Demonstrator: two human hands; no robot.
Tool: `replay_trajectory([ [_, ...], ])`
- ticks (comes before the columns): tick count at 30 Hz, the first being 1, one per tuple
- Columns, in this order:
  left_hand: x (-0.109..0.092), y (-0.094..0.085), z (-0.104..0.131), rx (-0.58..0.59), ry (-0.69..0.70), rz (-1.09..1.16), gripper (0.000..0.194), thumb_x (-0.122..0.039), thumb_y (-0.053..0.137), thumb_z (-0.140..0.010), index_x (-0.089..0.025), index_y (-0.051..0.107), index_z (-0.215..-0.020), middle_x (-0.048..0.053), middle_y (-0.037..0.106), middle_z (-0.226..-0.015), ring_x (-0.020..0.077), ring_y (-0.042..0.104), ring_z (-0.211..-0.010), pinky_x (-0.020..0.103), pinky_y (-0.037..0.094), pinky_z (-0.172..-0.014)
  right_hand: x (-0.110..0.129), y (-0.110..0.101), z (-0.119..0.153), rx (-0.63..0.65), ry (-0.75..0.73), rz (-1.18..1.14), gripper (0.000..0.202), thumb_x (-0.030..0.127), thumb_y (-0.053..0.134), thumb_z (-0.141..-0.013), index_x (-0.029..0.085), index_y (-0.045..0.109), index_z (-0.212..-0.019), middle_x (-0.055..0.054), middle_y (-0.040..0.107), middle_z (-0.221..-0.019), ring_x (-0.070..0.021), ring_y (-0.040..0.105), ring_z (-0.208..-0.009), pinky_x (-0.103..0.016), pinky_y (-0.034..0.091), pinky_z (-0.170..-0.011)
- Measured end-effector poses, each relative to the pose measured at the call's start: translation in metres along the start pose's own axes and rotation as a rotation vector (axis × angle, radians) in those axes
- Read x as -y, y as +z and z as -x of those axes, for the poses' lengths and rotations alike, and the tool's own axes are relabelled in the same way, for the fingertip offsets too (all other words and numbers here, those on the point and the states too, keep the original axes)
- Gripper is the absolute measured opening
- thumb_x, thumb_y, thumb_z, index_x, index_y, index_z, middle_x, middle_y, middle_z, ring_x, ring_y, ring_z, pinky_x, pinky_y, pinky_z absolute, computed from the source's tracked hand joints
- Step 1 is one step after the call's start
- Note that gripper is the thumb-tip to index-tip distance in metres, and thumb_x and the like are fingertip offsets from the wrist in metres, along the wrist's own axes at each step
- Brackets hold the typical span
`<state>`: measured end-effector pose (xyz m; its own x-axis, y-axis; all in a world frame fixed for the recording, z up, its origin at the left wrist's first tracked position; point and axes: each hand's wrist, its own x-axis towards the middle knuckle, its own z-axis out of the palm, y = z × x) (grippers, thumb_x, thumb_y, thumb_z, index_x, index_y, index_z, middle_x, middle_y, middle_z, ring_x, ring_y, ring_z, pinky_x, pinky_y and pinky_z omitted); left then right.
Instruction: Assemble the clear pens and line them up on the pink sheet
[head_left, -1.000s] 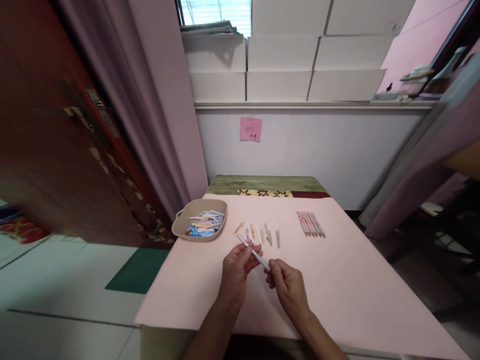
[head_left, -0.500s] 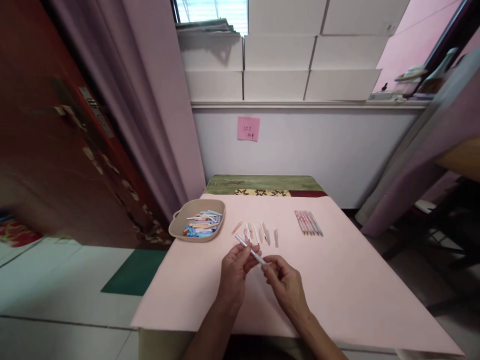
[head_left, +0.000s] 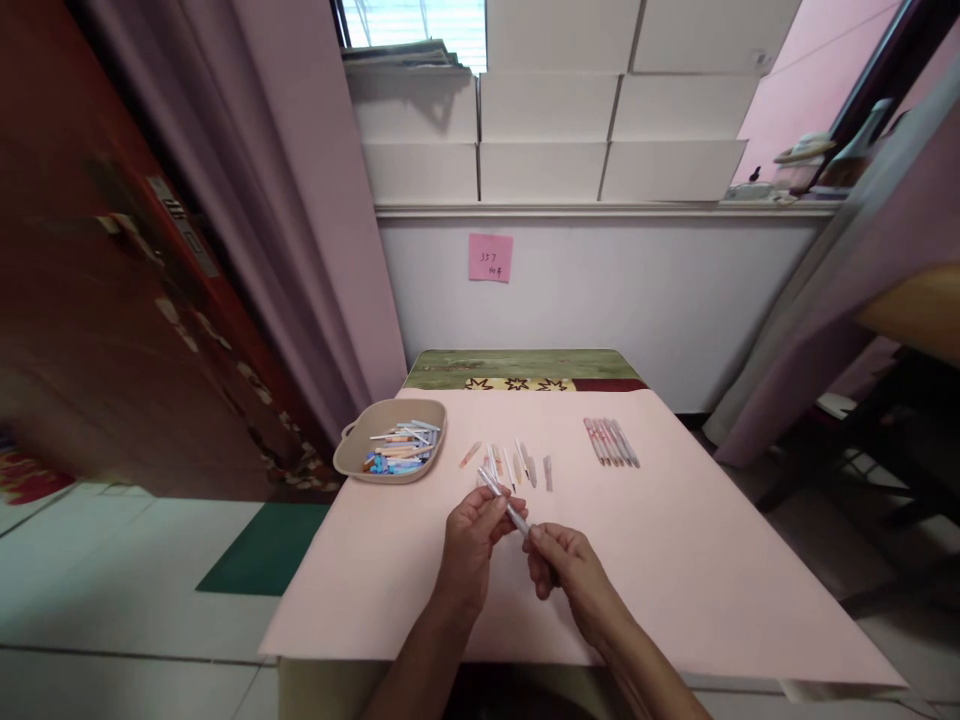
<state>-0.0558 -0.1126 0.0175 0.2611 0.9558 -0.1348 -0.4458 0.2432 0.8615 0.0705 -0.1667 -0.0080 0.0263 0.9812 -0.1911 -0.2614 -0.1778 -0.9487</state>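
Note:
A slim whitish-silver pen is held at a slant above the front of the table. My left hand pinches it around its middle, fingers closed. At its lower end, my right hand grips the tip between thumb and curled fingers. Just beyond my hands lie several loose pen parts, among them a white refill and a clear barrel piece. To the right, a neat row of pens with pinkish and grey barrels lies side by side.
A beige basket at the table's left holds many pen parts in blue, white and orange. Pink covering spreads over the table, with a green patterned strip at the back. A pink note is stuck on the wall.
My right hand has shifted slightly downward, its fingers curling more around the pen's lower end. My left hand keeps its pinch. The whole view has moved a little.

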Motion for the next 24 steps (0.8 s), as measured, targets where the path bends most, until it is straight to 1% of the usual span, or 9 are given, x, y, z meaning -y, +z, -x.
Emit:
replay_trajectory([
  [3,0.003,0.000,-0.001,-0.045,-0.024,-0.021,0.026,-0.031,0.072,-0.073,-0.011,0.065,-0.087,0.010,0.072,-0.080,0.0158,0.066,-0.069,0.030,0.052,-0.073,-0.002,-0.006,0.001,-0.060,-0.111,0.138,0.039,0.053,0.063,-0.079,0.014,0.063,-0.082,-0.001,0.060,-0.061,-0.0110,0.051,-0.051,-0.022,0.039,-0.051],
  [5,0.007,0.000,-0.001,-0.070,-0.036,-0.049,0.028,-0.032,0.073,-0.071,-0.011,0.064,-0.086,0.011,0.072,-0.081,0.0161,0.066,-0.068,0.032,0.052,-0.073,-0.003,-0.010,0.002,-0.141,-0.216,0.277,0.033,0.047,0.068,-0.076,0.016,0.066,-0.087,0.000,0.061,-0.066,-0.0116,0.051,-0.057,-0.022,0.040,-0.055],
  [7,0.010,0.001,-0.002,-0.075,-0.038,-0.089,0.029,-0.032,0.073,-0.070,-0.010,0.064,-0.087,0.012,0.073,-0.081,0.0171,0.066,-0.068,0.033,0.053,-0.074,-0.003,-0.011,0.003,-0.185,-0.269,0.390,0.027,0.042,0.069,-0.075,0.017,0.067,-0.084,0.001,0.059,-0.065,-0.0114,0.048,-0.057,-0.022,0.038,-0.055],
  [11,0.016,0.003,-0.008,-0.051,-0.027,-0.222,0.032,-0.036,0.071,-0.070,-0.011,0.063,-0.089,0.012,0.073,-0.082,0.0194,0.067,-0.071,0.036,0.053,-0.076,0.000,-0.011,0.004,-0.194,-0.251,0.491,0.022,0.039,0.066,-0.077,0.018,0.065,-0.075,0.003,0.056,-0.059,-0.0114,0.047,-0.053,-0.022,0.036,-0.052],
  [14,0.020,-0.009,-0.019,-0.083,0.083,-0.416,0.037,-0.040,0.068,-0.072,-0.014,0.061,-0.097,0.012,0.072,-0.091,0.0235,0.067,-0.083,0.039,0.052,-0.081,0.000,-0.027,-0.001,-0.239,-0.240,0.540,0.023,0.041,0.063,-0.077,0.018,0.064,-0.074,0.002,0.057,-0.059,-0.0123,0.049,-0.054,-0.021,0.037,-0.053],
  [17,0.025,-0.037,-0.036,-0.305,0.341,-0.677,0.043,-0.045,0.059,-0.078,-0.017,0.056,-0.111,0.013,0.065,-0.112,0.0259,0.062,-0.105,0.041,0.046,-0.094,0.002,-0.074,-0.014,-0.418,-0.246,0.599,0.031,0.048,0.061,-0.076,0.018,0.066,-0.075,0.001,0.060,-0.060,-0.0142,0.052,-0.056,-0.022,0.038,-0.053],
  [19,0.030,-0.057,-0.048,-0.444,0.418,-0.843,0.046,-0.045,0.050,-0.083,-0.017,0.051,-0.119,0.015,0.060,-0.121,0.0275,0.057,-0.113,0.044,0.041,-0.099,0.006,-0.116,-0.027,-0.601,-0.222,0.682,0.036,0.053,0.059,-0.075,0.018,0.068,-0.077,-0.001,0.063,-0.061,-0.0165,0.055,-0.058,-0.024,0.038,-0.054],
  [21,0.034,-0.073,-0.057,-0.481,0.417,-0.951,0.048,-0.046,0.046,-0.085,-0.016,0.049,-0.121,0.015,0.057,-0.125,0.0289,0.053,-0.117,0.045,0.039,-0.101,0.014,-0.159,-0.042,-0.783,-0.156,0.796,0.038,0.056,0.058,-0.074,0.020,0.070,-0.079,-0.002,0.066,-0.066,-0.0186,0.058,-0.062,-0.026,0.038,-0.055],
  [24,0.038,-0.084,-0.064,-0.479,0.352,-1.005,0.046,-0.048,0.044,-0.085,-0.016,0.051,-0.119,0.015,0.058,-0.123,0.0294,0.054,-0.115,0.046,0.040,-0.100,0.027,-0.208,-0.068,-0.916,-0.019,0.957,0.036,0.053,0.056,-0.074,0.022,0.072,-0.081,-0.004,0.070,-0.073,-0.0200,0.060,-0.065,-0.027,0.036,-0.055],
])
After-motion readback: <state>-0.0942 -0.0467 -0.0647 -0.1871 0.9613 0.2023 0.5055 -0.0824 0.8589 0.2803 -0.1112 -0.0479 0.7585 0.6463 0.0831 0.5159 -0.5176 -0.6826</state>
